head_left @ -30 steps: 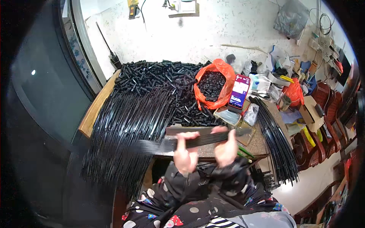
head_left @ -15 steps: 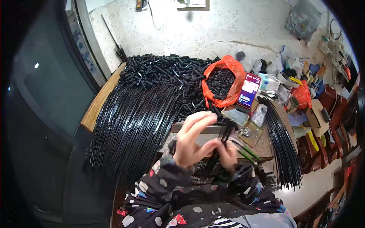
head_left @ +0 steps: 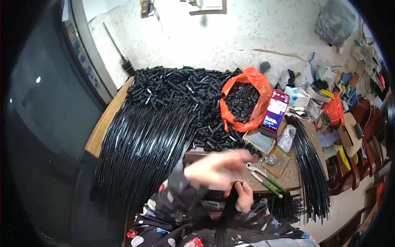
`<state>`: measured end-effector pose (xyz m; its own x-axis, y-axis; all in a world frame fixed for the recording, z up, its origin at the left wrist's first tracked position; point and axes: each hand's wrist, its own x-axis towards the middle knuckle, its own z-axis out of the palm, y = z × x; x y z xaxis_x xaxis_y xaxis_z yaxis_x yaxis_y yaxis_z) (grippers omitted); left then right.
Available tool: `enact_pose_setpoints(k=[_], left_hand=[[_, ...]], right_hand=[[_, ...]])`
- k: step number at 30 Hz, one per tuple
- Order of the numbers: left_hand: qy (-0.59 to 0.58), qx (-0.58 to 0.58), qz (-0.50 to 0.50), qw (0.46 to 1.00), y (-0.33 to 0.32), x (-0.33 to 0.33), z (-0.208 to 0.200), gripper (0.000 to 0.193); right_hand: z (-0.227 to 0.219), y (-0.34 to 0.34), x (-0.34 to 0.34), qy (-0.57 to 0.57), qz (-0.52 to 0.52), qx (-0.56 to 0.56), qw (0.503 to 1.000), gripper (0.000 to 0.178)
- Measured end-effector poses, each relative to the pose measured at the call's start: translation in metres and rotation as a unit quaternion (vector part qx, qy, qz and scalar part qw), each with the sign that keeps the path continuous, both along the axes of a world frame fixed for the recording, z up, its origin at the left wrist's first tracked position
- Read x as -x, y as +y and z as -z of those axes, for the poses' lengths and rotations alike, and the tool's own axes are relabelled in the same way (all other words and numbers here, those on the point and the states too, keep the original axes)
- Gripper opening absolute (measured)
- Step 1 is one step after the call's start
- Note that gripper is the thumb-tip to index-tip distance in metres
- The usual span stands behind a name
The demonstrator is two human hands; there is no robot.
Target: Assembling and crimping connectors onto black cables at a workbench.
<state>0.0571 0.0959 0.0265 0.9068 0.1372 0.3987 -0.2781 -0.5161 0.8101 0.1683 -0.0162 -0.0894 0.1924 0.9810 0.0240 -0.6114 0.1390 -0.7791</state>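
Observation:
Near the table's front edge, my right hand [head_left: 244,197] is closed around a dark bundle of thin black strips [head_left: 233,201]. Its fingertips pinch the upper end, and the lower part blends into the dark clothing. Just above it and to the left, my left hand [head_left: 216,168] is smeared by motion, so its fingers cannot be read. A pair of pliers with green handles [head_left: 265,181] lies to the right of both hands. Long thin black rods [head_left: 140,152] fan over the left side of the table.
Short black tubes [head_left: 173,88] are heaped at the back. A red plastic bag [head_left: 226,113] holds small black rings. Beside it stands a phone [head_left: 275,110] with its screen lit. More black rods [head_left: 310,173] overhang the right edge, near assorted clutter [head_left: 325,90].
My left hand has come down from its raised, curved pose and swept over the right hand. The right hand sits lower, and the strips that rose above it are no longer seen there.

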Motion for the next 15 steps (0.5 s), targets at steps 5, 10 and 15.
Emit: enact_pose_setpoints(k=[5,10,15], left_hand=[[0.049,0.350,-0.531,0.770,0.095,-0.015,0.051,0.057],[0.108,0.329,-0.502,0.792,0.134,-0.036,0.072,0.044],[0.018,0.323,-0.412,0.852,0.131,-0.016,0.073,0.034]], right_hand=[[0.003,0.002,0.005,0.026,-0.005,0.059,0.998,0.017],[0.005,-0.003,0.001,0.038,-0.004,0.098,0.994,0.018],[0.002,0.000,0.005,0.033,-0.019,0.099,0.994,0.018]])
